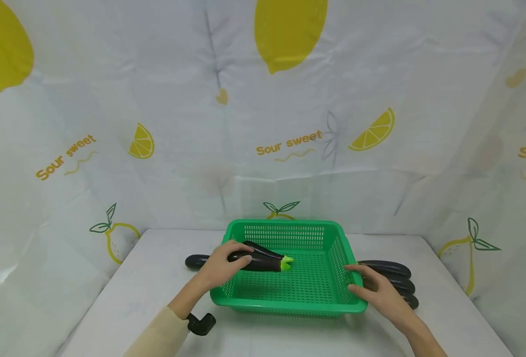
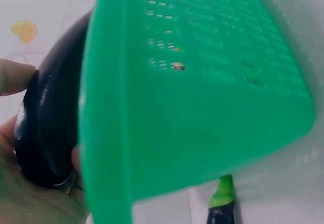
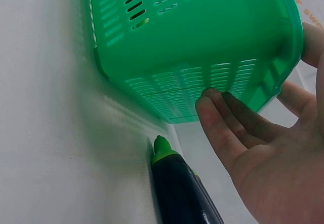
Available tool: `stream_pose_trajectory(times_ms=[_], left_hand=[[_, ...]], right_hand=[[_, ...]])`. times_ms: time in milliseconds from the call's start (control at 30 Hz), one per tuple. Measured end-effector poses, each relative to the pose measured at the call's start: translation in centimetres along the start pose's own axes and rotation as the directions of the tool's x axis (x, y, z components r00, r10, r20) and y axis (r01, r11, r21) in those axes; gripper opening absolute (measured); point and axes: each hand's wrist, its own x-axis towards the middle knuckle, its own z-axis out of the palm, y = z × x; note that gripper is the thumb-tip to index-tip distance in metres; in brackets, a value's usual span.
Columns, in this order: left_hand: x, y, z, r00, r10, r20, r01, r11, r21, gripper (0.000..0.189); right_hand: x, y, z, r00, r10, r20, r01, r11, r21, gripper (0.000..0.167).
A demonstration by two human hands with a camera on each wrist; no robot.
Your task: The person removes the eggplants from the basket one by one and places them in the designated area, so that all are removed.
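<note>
My left hand [image 1: 224, 264] reaches over the left rim of a green plastic basket [image 1: 289, 306] and grips a dark purple eggplant [image 1: 264, 262] with a green stem end. Just behind that one, a second eggplant [image 1: 259, 248] lies inside the basket. In the left wrist view the basket wall [image 2: 202, 112] hides part of the held eggplant [image 2: 50, 107]. My right hand [image 1: 383, 295] holds the basket's right rim. The right wrist view shows its fingers [image 3: 217, 127] against the outer wall.
Beyond the basket's right side, several eggplants [image 1: 389, 268] lie together on the white table [image 1: 263, 337]. One more eggplant [image 1: 196, 261] rests left of the basket, partly hidden by the left hand. A lemon-printed white sheet [image 1: 191, 163] hangs behind.
</note>
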Motion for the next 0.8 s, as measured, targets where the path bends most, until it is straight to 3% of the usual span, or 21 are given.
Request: stream_pose_trajectory(times_ms=[300, 633, 800], left_hand=[[-1.1, -0.1, -1.9, 0.997, -0.073, -0.035, 0.070, 0.994, -0.084, 0.028], [-2.1, -0.6, -4.0, 0.997, -0.050, -0.059, 0.042, 0.991, -0.126, 0.033], [-2.5, -0.6, -5.0, 0.994, -0.073, -0.085, 0.061, 0.989, -0.138, 0.034]], right_hand=[[-0.1, 0.1, 0.0, 1.000, 0.010, -0.002, -0.010, 1.000, -0.007, 0.057], [0.1, -0.2, 0.0, 1.000, -0.010, -0.004, 0.010, 1.000, 0.000, 0.057], [0.0, -0.2, 0.1, 1.000, 0.009, 0.000, -0.009, 1.000, 0.003, 0.058]])
